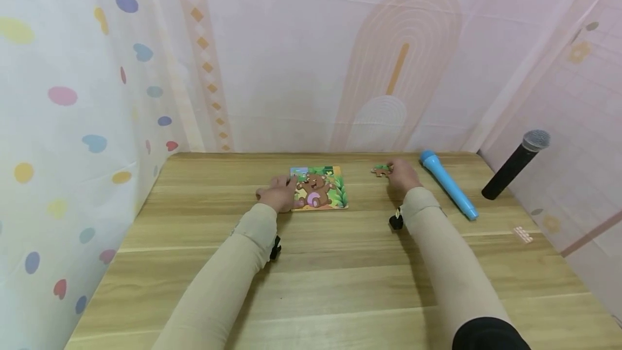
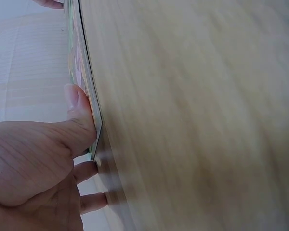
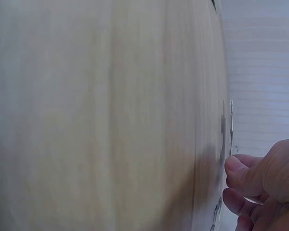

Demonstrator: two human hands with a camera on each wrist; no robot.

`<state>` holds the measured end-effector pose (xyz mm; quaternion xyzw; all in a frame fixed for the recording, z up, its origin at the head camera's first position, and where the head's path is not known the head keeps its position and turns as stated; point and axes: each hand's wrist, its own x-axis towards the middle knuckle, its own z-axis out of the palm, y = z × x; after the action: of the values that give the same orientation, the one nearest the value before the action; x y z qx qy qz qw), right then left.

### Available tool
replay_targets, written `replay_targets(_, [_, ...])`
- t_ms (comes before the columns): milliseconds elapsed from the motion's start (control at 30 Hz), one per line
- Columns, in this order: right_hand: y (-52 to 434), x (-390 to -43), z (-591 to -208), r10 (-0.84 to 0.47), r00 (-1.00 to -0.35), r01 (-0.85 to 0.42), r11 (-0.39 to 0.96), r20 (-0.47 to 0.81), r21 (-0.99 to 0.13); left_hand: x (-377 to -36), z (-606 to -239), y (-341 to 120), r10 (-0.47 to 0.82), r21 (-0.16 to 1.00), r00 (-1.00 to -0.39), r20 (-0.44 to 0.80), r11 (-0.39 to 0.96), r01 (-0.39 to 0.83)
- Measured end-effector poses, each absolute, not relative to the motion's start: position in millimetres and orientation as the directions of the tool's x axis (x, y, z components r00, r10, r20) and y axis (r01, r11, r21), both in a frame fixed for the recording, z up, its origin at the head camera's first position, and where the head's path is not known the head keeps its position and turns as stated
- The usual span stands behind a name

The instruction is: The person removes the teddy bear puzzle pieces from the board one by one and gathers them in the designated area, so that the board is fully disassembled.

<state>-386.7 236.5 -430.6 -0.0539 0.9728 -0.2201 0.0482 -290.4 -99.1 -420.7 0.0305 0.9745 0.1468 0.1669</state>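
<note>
A bear jigsaw puzzle (image 1: 318, 189) lies flat on the wooden table, a brown bear among green leaves. My left hand (image 1: 278, 194) rests at its left side. In the left wrist view the thumb (image 2: 79, 108) presses the board's near corner, and two fingertips touch the table beside it. To the right of the puzzle, my right hand (image 1: 404, 175) pinches a small brown and green puzzle piece (image 1: 380, 171). The right wrist view shows this piece (image 3: 231, 120) edge-on and slightly off the table, beyond the thumb and finger.
Right of my right hand lies a blue toy microphone (image 1: 449, 184). Farther right is a black microphone (image 1: 515, 165) with a silver head. A small pale sticker (image 1: 523, 234) sits near the table's right edge. Patterned cloth (image 1: 291, 69) hangs behind the table (image 1: 340, 296) and at both sides.
</note>
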Motion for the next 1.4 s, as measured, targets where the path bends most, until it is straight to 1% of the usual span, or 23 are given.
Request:
replay_targets(133, [239.1, -386.8, -431.0, -0.139, -0.989, -0.104, 0.897, -0.050, -0.429, -293.9, -425.8, -99.6, 0.100, 0.290, -0.943, -0.316, 0.957, 0.004])
replay_targets(367, [244.0, -383.7, -429.7, -0.134, -0.989, -0.097, 0.902, -0.058, -0.421, -288.5, -417.0, -96.2, 0.114, 0.270, -0.935, -0.336, 0.963, 0.020])
replay_targets(567, [245.5, -381.7, -426.7, -0.118, -0.992, -0.089, 0.917, -0.050, -0.390, -291.0, -417.6, -95.1, 0.125, 0.266, -0.936, -0.329, 0.963, 0.036])
replay_targets(667, [244.0, -382.7, -425.8, -0.117, -0.993, -0.098, 0.933, -0.033, -0.346, -291.5, -418.8, -94.4, 0.127, 0.270, -0.939, -0.320, 0.962, 0.038])
replay_targets(767, [235.2, -382.1, -425.5, -0.139, -0.990, -0.142, 0.950, 0.030, -0.278, -294.1, -421.1, -93.0, 0.115, 0.255, -0.937, -0.330, 0.967, 0.029])
replay_targets(833, [224.7, -380.8, -424.2, -0.179, -0.980, -0.194, 0.951, 0.083, -0.242, -295.2, -422.2, -92.7, 0.105, 0.242, -0.936, -0.337, 0.970, 0.021])
replay_targets(933, [201.7, -378.0, -420.8, -0.243, -0.959, -0.271, 0.937, 0.149, -0.219, -296.1, -423.0, -93.6, 0.095, 0.232, -0.933, -0.347, 0.973, 0.013])
replay_targets(1033, [172.0, -374.3, -414.4, -0.318, -0.936, -0.350, 0.889, 0.154, -0.295, -295.6, -421.1, -95.4, 0.093, 0.233, -0.937, -0.337, 0.972, 0.013])
replay_targets(1167, [131.3, -368.7, -409.7, -0.411, -0.907, -0.406, 0.790, 0.095, -0.460, -297.5, -419.9, -97.4, 0.091, 0.240, -0.940, -0.328, 0.971, 0.010])
replay_targets(1267, [108.3, -366.4, -412.2, -0.458, -0.887, -0.416, 0.744, 0.053, -0.522, -299.3, -421.1, -99.0, 0.092, 0.244, -0.942, -0.322, 0.970, 0.012])
replay_targets(1400, [88.9, -366.6, -420.7, -0.504, -0.864, -0.424, 0.719, 0.007, -0.551, -300.6, -424.5, -100.1, 0.097, 0.228, -0.943, -0.317, 0.973, 0.024])
